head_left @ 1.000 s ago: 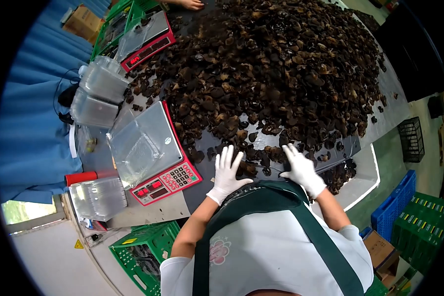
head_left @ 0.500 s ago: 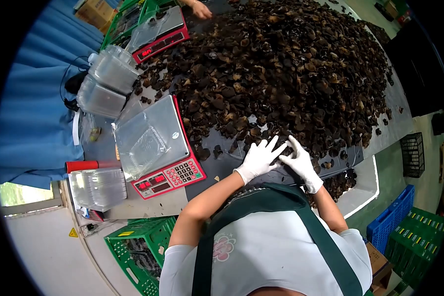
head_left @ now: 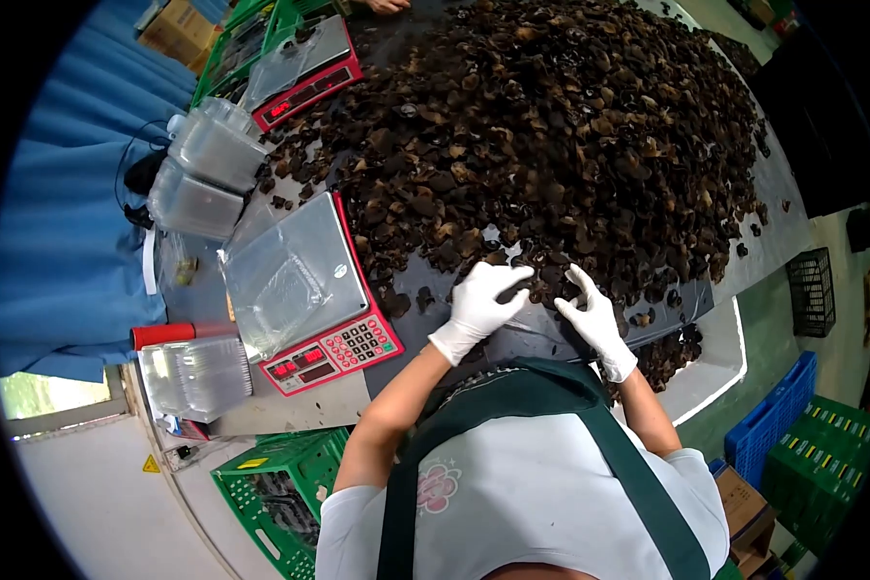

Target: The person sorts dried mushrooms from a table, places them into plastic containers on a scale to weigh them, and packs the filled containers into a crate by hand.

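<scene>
Both my hands wear white gloves and hover at the near edge of a large pile of dark brown, curled pieces [head_left: 570, 145] that look like dried wood ear mushrooms. My left hand [head_left: 485, 304] has its fingers bent, with a gap between thumb and forefinger, and I see nothing held there. A short way to its right, my right hand [head_left: 595, 321] keeps thumb and forefinger apart, also with nothing visible between them. A few loose pieces lie on the dark tabletop [head_left: 527, 333] around my hands.
To the left, a red scale [head_left: 295, 275] bears a clear plastic tray. Stacked clear containers [head_left: 208, 164] stand behind it, near a second scale [head_left: 309, 72]. Another person's hand [head_left: 389, 6] shows at the top. A white bin [head_left: 710, 372] sits front right; a green crate [head_left: 280, 493] below left.
My left hand has moved left, away from my right hand, and its fingers have bent. My right hand has barely shifted. The other person's hand has drawn back toward the top edge.
</scene>
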{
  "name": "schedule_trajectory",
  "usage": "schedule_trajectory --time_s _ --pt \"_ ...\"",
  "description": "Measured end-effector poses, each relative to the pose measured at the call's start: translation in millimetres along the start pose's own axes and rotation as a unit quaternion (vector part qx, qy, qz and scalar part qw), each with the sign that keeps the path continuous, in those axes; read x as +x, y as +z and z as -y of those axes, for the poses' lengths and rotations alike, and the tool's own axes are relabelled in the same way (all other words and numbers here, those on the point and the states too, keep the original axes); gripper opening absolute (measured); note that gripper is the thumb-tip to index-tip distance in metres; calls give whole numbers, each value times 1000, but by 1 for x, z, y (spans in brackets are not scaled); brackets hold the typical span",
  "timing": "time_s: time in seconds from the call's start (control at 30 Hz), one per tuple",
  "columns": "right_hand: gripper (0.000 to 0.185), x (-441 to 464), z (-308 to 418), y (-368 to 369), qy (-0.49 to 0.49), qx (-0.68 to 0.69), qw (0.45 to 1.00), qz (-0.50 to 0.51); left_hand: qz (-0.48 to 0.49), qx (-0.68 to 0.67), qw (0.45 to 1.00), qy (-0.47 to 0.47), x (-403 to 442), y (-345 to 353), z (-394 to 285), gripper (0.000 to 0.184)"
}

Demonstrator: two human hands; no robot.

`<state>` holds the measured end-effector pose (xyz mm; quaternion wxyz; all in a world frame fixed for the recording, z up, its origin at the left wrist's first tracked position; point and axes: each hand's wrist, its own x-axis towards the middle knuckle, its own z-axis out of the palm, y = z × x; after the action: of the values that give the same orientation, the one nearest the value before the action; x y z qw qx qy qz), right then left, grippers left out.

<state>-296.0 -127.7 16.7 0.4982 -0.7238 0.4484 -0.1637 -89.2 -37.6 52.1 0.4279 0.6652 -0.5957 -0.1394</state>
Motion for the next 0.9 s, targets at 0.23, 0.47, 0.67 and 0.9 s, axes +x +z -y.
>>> schedule_trajectory --time_s 0.23,0.47,0.67,0.9 --pt "72 0 21 0 3 -45 998 36 -170 -38 974 -142 -9 -127 0 32" --pt "66 9 19 -2 -22 -110 994 15 -333 45 925 -177 -67 -252 72 36" --pt "55 34 22 -2 -182 -201 959 -87 -79 378 906 -171 -83 -256 117 53" --pt "43 77 42 -9 -225 -234 934 -148 -153 474 865 -64 -58 -249 77 51"
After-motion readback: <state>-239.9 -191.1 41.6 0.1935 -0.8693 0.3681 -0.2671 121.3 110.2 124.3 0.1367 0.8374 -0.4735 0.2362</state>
